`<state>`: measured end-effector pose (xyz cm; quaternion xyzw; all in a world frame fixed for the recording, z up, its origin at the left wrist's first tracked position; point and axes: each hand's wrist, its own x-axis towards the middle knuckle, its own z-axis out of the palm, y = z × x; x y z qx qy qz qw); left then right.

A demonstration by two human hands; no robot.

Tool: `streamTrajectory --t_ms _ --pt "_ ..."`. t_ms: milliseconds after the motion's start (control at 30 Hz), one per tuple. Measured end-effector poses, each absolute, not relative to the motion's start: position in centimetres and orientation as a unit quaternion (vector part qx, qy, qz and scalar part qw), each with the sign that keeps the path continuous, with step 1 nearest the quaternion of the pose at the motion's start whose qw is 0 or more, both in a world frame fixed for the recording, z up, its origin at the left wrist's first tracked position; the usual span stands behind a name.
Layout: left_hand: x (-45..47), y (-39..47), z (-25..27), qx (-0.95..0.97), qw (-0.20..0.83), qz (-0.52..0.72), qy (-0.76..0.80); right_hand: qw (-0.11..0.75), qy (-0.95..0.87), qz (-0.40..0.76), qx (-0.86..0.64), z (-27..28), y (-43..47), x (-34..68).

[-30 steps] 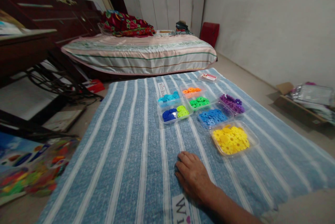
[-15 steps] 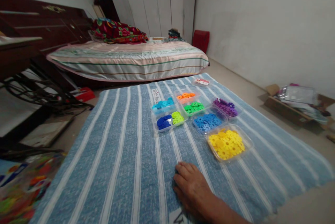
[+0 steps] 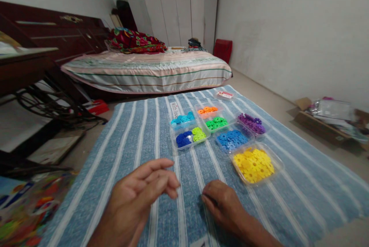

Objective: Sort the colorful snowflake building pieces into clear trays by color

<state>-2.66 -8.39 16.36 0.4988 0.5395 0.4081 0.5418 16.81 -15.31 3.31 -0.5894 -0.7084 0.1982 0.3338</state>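
Observation:
My left hand is raised over the striped cloth, its fingers loosely bent and apart, with nothing in it. My right hand rests low by the cloth, fingers curled in; whatever may be inside them is hidden. Ahead stand clear plastic boxes of flower-shaped plastic pieces. Nearest my right hand are the yellow pieces. Beyond them lie blue pieces and purple pieces. Further left are dark blue pieces, lime pieces, light blue pieces, green pieces and orange pieces.
The blue-and-white striped cloth covers the surface before me. A small clear box with a red-and-white label sits at its far edge. Behind is a bed. A cardboard box stands on the floor at right, a bag of colourful pieces at lower left.
My left hand has come into view from below. My right hand has shifted slightly right, its fingers more curled. The whole view has tilted up a little.

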Motion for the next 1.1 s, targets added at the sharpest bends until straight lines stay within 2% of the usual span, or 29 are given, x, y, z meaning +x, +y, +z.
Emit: streamTrajectory --t_ms 67,200,267,433,700,1100 --pt "-1.4 -5.3 15.7 0.495 0.551 0.392 0.546 0.332 -0.688 0.222 -0.606 3.8 -14.8 17.0" --pt "0.0 0.1 11.7 0.509 0.431 0.399 0.629 0.355 -0.643 0.285 -0.616 4.6 -14.0 17.0" --pt "0.5 1.8 9.7 0.503 0.419 0.381 0.653 0.374 -0.615 0.318 -0.617 4.9 -13.6 16.9" --pt "1.9 3.8 7.2 0.506 0.467 0.324 0.649 0.428 -0.539 0.392 -0.610 4.5 -12.1 16.7" --pt "2.8 4.4 5.8 0.510 0.482 0.318 0.638 0.502 -0.463 0.437 -0.586 3.1 -10.0 16.3" --pt "1.8 3.5 5.7 0.534 0.472 0.328 0.619 0.586 -0.179 0.554 -0.563 4.6 -6.2 16.4"
